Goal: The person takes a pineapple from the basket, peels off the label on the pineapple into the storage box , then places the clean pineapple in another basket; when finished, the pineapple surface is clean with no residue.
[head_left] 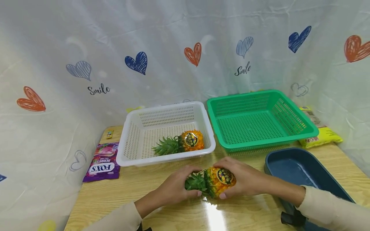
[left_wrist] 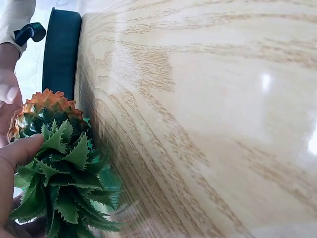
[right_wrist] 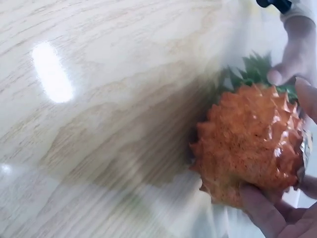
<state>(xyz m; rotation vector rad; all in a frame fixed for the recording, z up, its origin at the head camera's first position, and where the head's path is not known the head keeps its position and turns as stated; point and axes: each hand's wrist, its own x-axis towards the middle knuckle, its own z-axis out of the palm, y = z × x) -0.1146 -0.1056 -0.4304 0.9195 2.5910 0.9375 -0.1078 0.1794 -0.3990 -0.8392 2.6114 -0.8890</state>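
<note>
Here, the left hand (head_left: 177, 183) and right hand (head_left: 243, 178) grip a pineapple (head_left: 215, 182) at a glossy table (head_left: 179, 216) before a heart-printed curtain (head_left: 167, 29).

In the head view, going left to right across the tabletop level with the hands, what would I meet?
Shiny purple FOX'S bag, left hand, orange pineapple with spiky green leaves, right hand, dark blue rectangular tray.

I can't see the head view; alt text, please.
The left hand holds the leafy end and the right hand the orange end of a pineapple at a wooden table. Behind it, a second pineapple lies in a white basket, with a green basket to its right. A purple candy bag sits at the left, a blue tray at the right.
</note>
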